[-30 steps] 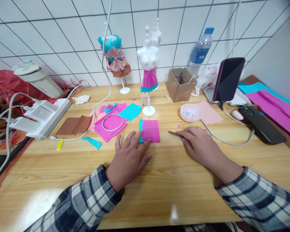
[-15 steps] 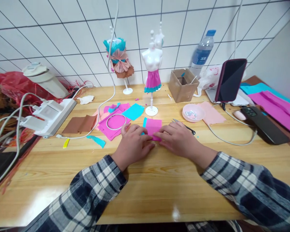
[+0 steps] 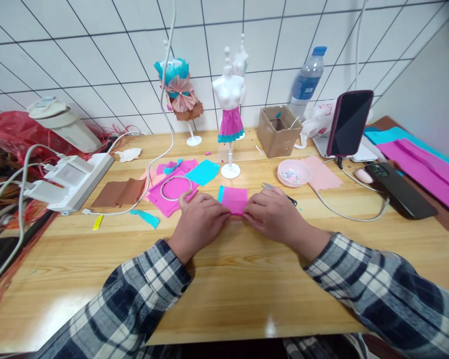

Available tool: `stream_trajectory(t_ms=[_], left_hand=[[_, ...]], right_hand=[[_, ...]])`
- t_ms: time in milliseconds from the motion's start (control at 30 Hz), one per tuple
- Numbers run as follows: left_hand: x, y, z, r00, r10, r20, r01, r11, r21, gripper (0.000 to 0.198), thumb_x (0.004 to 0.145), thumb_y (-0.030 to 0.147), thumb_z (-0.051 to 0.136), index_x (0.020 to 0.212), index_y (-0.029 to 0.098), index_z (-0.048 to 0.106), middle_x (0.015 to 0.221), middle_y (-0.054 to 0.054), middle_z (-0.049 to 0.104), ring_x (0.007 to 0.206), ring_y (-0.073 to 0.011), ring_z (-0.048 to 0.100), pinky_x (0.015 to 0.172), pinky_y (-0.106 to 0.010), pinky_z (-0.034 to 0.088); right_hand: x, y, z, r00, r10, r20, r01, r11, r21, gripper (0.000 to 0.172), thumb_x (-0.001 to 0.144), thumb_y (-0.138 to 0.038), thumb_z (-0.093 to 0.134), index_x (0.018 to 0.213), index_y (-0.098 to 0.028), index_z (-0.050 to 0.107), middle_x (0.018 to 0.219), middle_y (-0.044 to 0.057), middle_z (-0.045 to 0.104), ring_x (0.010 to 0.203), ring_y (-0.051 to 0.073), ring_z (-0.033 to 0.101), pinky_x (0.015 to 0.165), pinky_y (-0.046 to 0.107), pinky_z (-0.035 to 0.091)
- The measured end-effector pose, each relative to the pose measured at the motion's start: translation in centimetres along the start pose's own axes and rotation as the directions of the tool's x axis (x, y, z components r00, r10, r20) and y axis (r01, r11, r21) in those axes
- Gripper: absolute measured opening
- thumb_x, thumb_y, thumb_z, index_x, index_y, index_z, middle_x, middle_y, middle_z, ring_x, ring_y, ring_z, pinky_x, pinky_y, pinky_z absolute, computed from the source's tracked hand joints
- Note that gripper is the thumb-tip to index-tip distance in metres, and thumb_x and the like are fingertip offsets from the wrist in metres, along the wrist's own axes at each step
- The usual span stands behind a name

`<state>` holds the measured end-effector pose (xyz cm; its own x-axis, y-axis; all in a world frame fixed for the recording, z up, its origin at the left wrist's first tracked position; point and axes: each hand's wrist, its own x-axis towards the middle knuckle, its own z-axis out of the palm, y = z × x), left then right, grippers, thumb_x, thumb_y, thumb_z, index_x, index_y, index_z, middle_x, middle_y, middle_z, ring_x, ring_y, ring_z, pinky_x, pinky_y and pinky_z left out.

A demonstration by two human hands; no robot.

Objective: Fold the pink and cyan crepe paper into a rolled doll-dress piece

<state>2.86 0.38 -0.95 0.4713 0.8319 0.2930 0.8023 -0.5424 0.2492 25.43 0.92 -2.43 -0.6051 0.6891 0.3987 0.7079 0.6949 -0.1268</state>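
Observation:
A small magenta piece of crepe paper (image 3: 235,198) with a turquoise strip on its left side lies on the wooden table (image 3: 224,299). My left hand (image 3: 201,222) pinches its near edge at the left. At the right end of that same edge, the fingers of my right hand (image 3: 271,214) are closed on the paper. Partly under my right hand lies a pair of scissors (image 3: 292,200), its blades and handle only partly showing. Behind the paper stands a white mini mannequin (image 3: 228,92) in a magenta skirt with a turquoise hem.
Left of my hands are magenta paper scraps (image 3: 168,203) with a silver ring (image 3: 176,188) on top, and brown paper (image 3: 117,193). A pink dish (image 3: 294,173), a cardboard box (image 3: 279,132) and a phone (image 3: 400,192) stand or lie rightward. A power strip (image 3: 82,182) sits far left.
The view has shifted slightly, so things sit a little farther left. My fingers have drawn closer to the paper's near edge, and more of the magenta shows.

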Motion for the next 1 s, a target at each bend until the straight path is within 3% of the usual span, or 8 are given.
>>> stream_trajectory(t_ms=[133, 367, 533, 633, 867, 1000], left_hand=[[-0.2, 0.3, -0.2, 0.999, 0.012, -0.035, -0.012, 1.0, -0.013, 0.014, 0.09, 0.029, 0.06, 0.086, 0.028, 0.073, 0.091, 0.001, 0.075, 0.096, -0.0214, 0.061, 0.106, -0.057, 0.015], [-0.4, 0.1, -0.3, 0.998, 0.036, -0.057, -0.036, 0.999, 0.002, 0.011, 0.087, 0.034, 0.065, 0.094, 0.03, 0.073, 0.098, 0.001, 0.076, 0.101, -0.0236, 0.062, 0.106, -0.059, 0.015], [-0.5, 0.0, -0.5, 0.994, 0.035, -0.102, -0.033, 0.999, 0.016, 0.014, 0.09, 0.031, 0.061, 0.086, 0.032, 0.074, 0.087, 0.003, 0.077, 0.096, -0.0218, 0.064, 0.109, -0.059, 0.009], [-0.6, 0.1, -0.6, 0.995, 0.021, -0.095, -0.021, 1.0, 0.006, 0.012, 0.089, 0.031, 0.063, 0.084, 0.031, 0.074, 0.082, 0.004, 0.076, 0.093, -0.0213, 0.065, 0.11, -0.059, 0.007], [-0.6, 0.2, -0.7, 0.997, -0.01, -0.07, 0.007, 0.999, -0.036, 0.01, 0.087, 0.029, 0.064, 0.083, 0.029, 0.073, 0.087, 0.002, 0.076, 0.095, -0.0228, 0.065, 0.107, -0.061, 0.012], [-0.7, 0.6, -1.4, 0.998, -0.041, -0.057, 0.036, 0.996, -0.083, 0.011, 0.086, 0.031, 0.064, 0.085, 0.029, 0.074, 0.09, 0.0, 0.076, 0.093, -0.0228, 0.065, 0.105, -0.058, 0.022]], right_hand=[[-0.1, 0.1, 0.0, 0.999, 0.049, -0.013, -0.047, 0.992, 0.12, 0.021, 0.089, -0.039, 0.061, 0.098, -0.022, 0.071, 0.097, 0.004, 0.071, 0.087, 0.019, 0.057, 0.081, 0.036, 0.031], [0.0, 0.1, -0.6, 0.992, 0.127, 0.0, -0.126, 0.984, 0.123, 0.012, 0.087, -0.029, 0.064, 0.081, -0.023, 0.072, 0.083, 0.001, 0.073, 0.079, 0.018, 0.056, 0.076, 0.035, 0.029], [-0.2, 0.4, -0.8, 0.988, 0.154, -0.003, -0.151, 0.973, 0.172, 0.014, 0.088, -0.031, 0.064, 0.08, -0.024, 0.073, 0.082, 0.001, 0.074, 0.081, 0.019, 0.059, 0.077, 0.036, 0.031], [-0.3, 0.7, -0.7, 0.985, 0.172, -0.022, -0.162, 0.957, 0.24, 0.013, 0.087, -0.035, 0.067, 0.091, -0.025, 0.074, 0.09, 0.002, 0.075, 0.084, 0.02, 0.061, 0.081, 0.036, 0.034], [-0.1, 1.1, -0.3, 0.981, 0.191, 0.009, -0.186, 0.942, 0.278, 0.008, 0.085, -0.03, 0.067, 0.084, -0.025, 0.074, 0.084, 0.0, 0.074, 0.08, 0.018, 0.059, 0.08, 0.034, 0.037], [0.3, 0.7, -1.7, 0.975, 0.214, 0.058, -0.221, 0.929, 0.298, 0.006, 0.083, -0.025, 0.067, 0.081, -0.023, 0.072, 0.081, 0.001, 0.073, 0.081, 0.019, 0.059, 0.078, 0.034, 0.038]])
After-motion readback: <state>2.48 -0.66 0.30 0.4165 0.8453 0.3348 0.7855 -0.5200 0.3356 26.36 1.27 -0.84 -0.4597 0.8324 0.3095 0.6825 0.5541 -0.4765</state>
